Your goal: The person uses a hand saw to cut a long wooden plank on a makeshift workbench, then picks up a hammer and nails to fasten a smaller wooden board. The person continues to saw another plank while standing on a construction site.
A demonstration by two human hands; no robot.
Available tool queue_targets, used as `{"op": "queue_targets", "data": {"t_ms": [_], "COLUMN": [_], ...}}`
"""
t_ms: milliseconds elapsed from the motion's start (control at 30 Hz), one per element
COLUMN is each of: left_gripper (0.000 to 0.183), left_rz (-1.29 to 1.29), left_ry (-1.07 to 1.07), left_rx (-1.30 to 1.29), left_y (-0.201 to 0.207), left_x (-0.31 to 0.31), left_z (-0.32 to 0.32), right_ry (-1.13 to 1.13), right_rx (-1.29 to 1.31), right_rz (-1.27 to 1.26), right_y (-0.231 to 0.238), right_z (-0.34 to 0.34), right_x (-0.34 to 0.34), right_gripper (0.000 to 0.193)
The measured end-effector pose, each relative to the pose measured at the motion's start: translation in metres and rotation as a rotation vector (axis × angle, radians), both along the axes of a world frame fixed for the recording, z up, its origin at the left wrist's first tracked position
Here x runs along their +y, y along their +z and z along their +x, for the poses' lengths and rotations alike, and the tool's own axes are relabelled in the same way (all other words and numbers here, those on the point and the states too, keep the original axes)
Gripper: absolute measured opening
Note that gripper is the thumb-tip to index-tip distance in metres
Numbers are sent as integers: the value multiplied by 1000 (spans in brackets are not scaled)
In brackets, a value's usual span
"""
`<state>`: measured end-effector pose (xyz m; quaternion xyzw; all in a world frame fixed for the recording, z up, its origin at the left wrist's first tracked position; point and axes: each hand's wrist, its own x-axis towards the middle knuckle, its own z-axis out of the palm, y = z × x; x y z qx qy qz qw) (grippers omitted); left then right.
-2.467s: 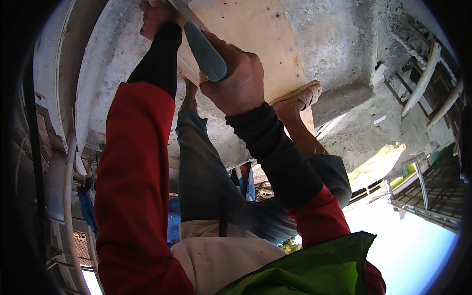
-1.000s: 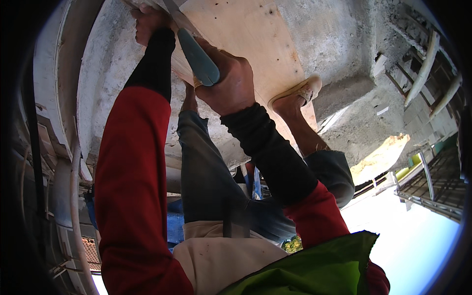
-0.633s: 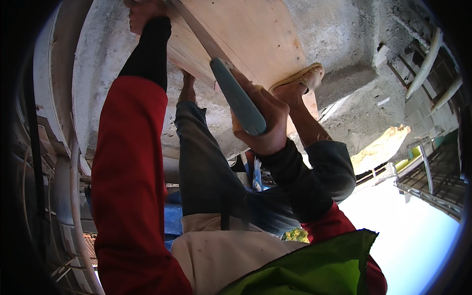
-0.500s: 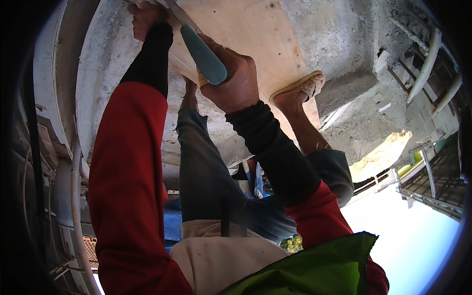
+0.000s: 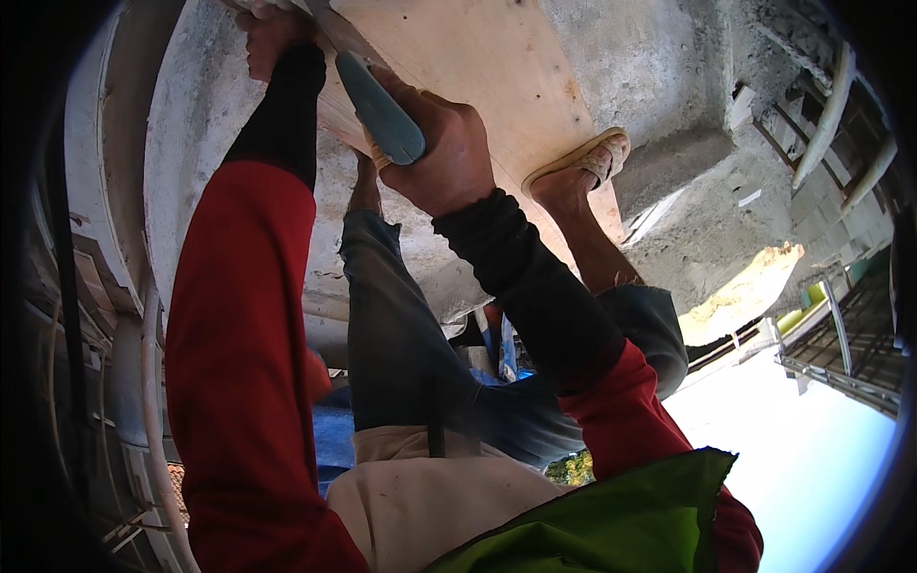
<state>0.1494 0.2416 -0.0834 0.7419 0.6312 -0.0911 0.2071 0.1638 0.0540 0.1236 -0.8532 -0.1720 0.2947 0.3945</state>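
Teal saw handle (image 5: 380,107) fills the right hand (image 5: 441,153), over pale plywood (image 5: 478,67).

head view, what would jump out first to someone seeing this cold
Top centre, the right hand is clenched around the teal handle of a saw, its blade running up along a pale plywood board. The left hand presses on the board at the upper left edge, red sleeve below it. To the right, a sandalled foot is planted on the same board.
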Motion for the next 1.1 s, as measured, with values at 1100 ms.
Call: {"op": "queue_targets", "data": {"t_ms": [1100], "left_gripper": [60], "left_rz": [23], "left_ry": [26], "left_rx": [48], "left_y": [-13], "left_x": [1], "left_z": [-3], "right_ry": [-66], "right_rx": [181], "right_rz": [-122], "right_y": [85], "right_z": [-32], "right_x": [-50], "right_gripper": [49]}}
